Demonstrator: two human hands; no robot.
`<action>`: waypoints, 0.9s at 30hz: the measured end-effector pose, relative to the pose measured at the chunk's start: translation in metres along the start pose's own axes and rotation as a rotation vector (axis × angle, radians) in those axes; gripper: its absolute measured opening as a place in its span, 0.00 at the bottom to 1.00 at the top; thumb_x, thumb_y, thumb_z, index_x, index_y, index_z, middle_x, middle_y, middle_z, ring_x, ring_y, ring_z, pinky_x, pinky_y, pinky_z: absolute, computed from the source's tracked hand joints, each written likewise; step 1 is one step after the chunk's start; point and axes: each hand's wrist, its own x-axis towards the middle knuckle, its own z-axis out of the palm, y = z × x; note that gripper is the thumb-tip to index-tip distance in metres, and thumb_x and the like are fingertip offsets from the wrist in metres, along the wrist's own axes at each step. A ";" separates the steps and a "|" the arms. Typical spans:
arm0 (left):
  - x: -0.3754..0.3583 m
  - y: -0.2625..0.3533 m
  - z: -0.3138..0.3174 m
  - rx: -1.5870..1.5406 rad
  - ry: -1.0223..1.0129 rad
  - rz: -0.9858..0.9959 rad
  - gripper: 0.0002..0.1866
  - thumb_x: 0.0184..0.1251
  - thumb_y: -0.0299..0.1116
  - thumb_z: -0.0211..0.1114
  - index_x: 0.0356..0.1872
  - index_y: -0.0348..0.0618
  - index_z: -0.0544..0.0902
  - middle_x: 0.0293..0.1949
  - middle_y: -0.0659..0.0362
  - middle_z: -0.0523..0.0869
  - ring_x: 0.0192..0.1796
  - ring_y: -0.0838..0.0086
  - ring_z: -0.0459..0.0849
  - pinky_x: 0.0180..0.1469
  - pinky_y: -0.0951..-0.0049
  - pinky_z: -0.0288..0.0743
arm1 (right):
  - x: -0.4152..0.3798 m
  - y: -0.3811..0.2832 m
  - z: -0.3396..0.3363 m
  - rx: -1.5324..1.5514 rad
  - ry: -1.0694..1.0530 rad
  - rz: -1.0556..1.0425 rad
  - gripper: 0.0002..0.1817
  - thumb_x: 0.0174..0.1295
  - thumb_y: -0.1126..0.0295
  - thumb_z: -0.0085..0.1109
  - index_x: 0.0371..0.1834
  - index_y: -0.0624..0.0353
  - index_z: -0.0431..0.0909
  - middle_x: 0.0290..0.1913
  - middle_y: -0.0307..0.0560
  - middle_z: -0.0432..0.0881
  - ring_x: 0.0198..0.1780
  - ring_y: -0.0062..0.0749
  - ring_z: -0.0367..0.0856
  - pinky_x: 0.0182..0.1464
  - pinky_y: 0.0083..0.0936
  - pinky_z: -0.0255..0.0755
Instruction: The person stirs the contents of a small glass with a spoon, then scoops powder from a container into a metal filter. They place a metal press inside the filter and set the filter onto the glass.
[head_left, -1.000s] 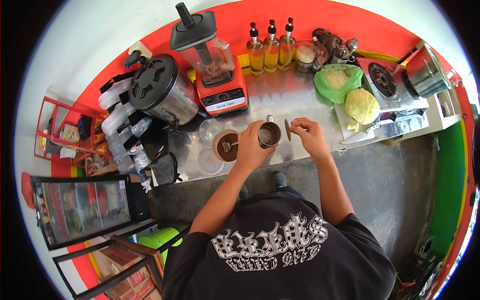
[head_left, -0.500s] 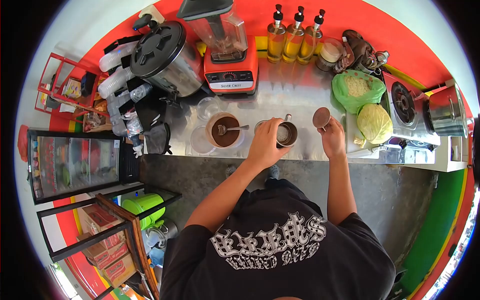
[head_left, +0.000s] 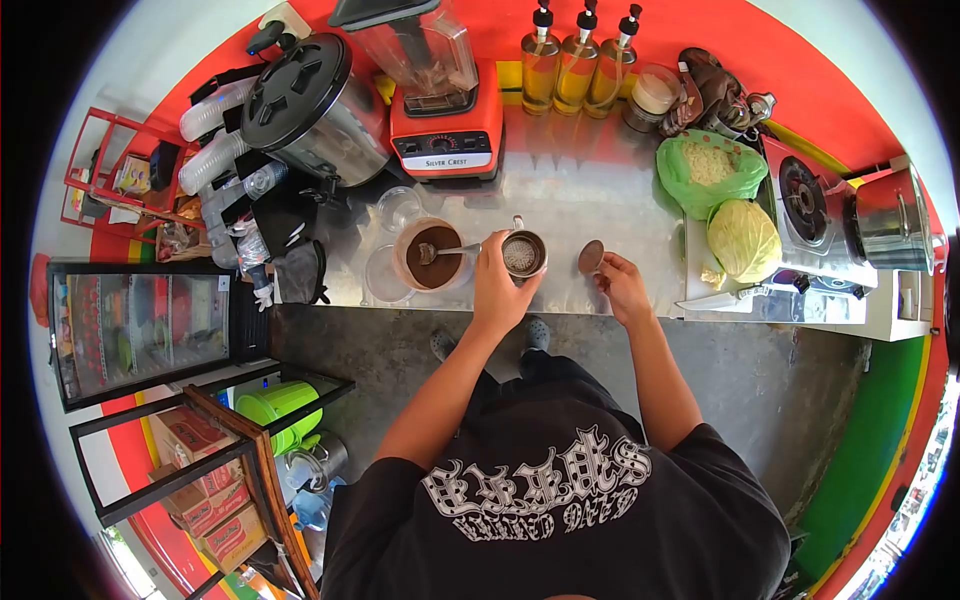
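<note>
My left hand (head_left: pixel 503 283) is wrapped round the left side of a metal cup (head_left: pixel 523 254), whose inside shows a pale, speckled surface. Between the fingers of my right hand (head_left: pixel 624 288) is a small round brown disc (head_left: pixel 591 257), held just right of the cup. Left of the cup stands a tub of brown powder (head_left: pixel 410 282) with a metal spoon (head_left: pixel 445 251) lying in it. A clear round lid (head_left: pixel 386 274) lies beside the tub, and a clear container (head_left: pixel 400 208) is behind it.
A red blender (head_left: pixel 447 140) and a large steel pot with black lid (head_left: pixel 320 110) stand at the back left. Pump bottles (head_left: pixel 577 72) line the back. On the right are a green bag (head_left: pixel 708 170), a cabbage (head_left: pixel 743 243), a knife (head_left: pixel 722 300) and a stove (head_left: pixel 815 210).
My right hand has moved left with the brown disc, closer to the cup. My left hand and the cup have shifted slightly left. The whole view has shifted a little.
</note>
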 end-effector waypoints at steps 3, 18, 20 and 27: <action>-0.003 -0.002 0.000 0.041 0.017 -0.027 0.44 0.62 0.35 0.84 0.74 0.35 0.67 0.66 0.41 0.78 0.69 0.42 0.77 0.71 0.49 0.72 | 0.001 0.005 0.005 -0.014 -0.016 0.019 0.11 0.80 0.71 0.59 0.58 0.60 0.86 0.41 0.34 0.88 0.35 0.16 0.79 0.39 0.18 0.71; -0.014 -0.022 0.007 -0.046 0.007 -0.158 0.46 0.57 0.34 0.87 0.73 0.35 0.68 0.66 0.44 0.80 0.68 0.50 0.81 0.71 0.53 0.74 | 0.008 0.020 0.011 -0.082 -0.017 0.066 0.14 0.79 0.70 0.60 0.61 0.63 0.86 0.43 0.39 0.90 0.29 0.19 0.81 0.31 0.17 0.70; -0.015 -0.032 0.012 -0.099 0.006 -0.150 0.46 0.55 0.34 0.88 0.72 0.36 0.69 0.66 0.45 0.81 0.67 0.52 0.83 0.71 0.55 0.76 | 0.011 0.020 0.011 -0.080 -0.030 0.058 0.14 0.79 0.72 0.60 0.61 0.63 0.85 0.42 0.39 0.90 0.28 0.19 0.81 0.29 0.17 0.69; -0.013 -0.030 0.014 -0.340 -0.019 -0.215 0.45 0.56 0.30 0.87 0.73 0.36 0.69 0.63 0.48 0.86 0.65 0.64 0.88 0.66 0.62 0.82 | 0.011 0.025 0.013 -0.208 -0.004 -0.042 0.14 0.75 0.78 0.57 0.59 0.69 0.85 0.41 0.45 0.92 0.28 0.25 0.87 0.30 0.23 0.74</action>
